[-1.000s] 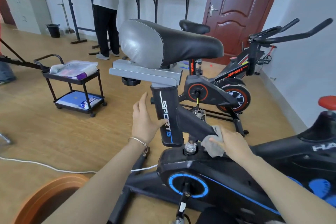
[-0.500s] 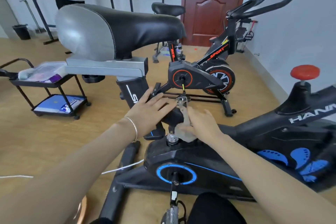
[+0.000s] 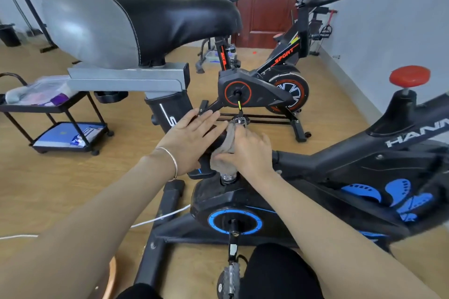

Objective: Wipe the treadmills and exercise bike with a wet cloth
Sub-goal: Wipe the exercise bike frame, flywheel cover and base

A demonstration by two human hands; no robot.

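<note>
Left hand (image 3: 188,139) lying flat, fingers straight and together, pressing on the black seat post (image 3: 173,114) just under the saddle rail. Thin bracelet (image 3: 171,161) sitting on that wrist. Right hand (image 3: 250,152) just beside it at 3 o'clock, fingers curled round a greyish wet cloth (image 3: 224,147) and pushing it against the frame where the post is meeting the body of the exercise bike (image 3: 328,177). Cloth bunching up between both hands, hanging down over a small clear knob (image 3: 228,176) on top of the housing.

Going outward: big black and grey saddle (image 3: 136,24) filling the 11 o'clock area. Blue-ringed crank disc (image 3: 234,222) at 6 o'clock from the hands, pedal (image 3: 229,279) dangling lower near a black-clad knee (image 3: 279,272). Red knob (image 3: 409,76) sticking up at 2 o'clock. Second bike (image 3: 267,82), black with red trim, standing at 12 o'clock in front of a dark red door (image 3: 274,0). Black two-tier cart (image 3: 52,119) sitting at 9 o'clock on the wooden floor (image 3: 60,177), holding blurry stuff, hard to make out. White cable (image 3: 155,219) trailing across the floor at 7 o'clock.
</note>
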